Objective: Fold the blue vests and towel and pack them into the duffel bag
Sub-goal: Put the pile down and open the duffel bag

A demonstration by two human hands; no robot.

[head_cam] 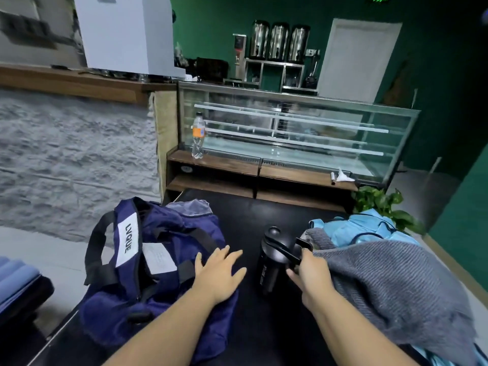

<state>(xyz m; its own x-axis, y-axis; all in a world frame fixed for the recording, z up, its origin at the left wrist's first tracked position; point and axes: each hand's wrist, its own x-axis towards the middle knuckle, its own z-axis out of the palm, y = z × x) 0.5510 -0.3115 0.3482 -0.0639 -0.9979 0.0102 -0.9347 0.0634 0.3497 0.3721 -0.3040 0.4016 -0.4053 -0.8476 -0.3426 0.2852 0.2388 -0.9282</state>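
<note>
A navy duffel bag [148, 262] with black straps and a white label lies on the left of the dark table [248, 215]. My left hand [219, 273] rests flat on the bag's right end, fingers spread. A black water bottle [274, 260] stands between the bag and the cloth pile. My right hand [309, 273] grips the bottle's carry loop. A grey towel [390, 286] lies crumpled on the right. Light blue vests [361, 228] lie bunched behind it, partly covered by the towel.
A wooden shelf [237, 165] with a clear plastic bottle [198, 136] runs along the table's far edge below a glass display case [290, 122]. A leafy plant [383, 204] sits at the far right corner. A blue cushioned seat [18, 276] is at the left.
</note>
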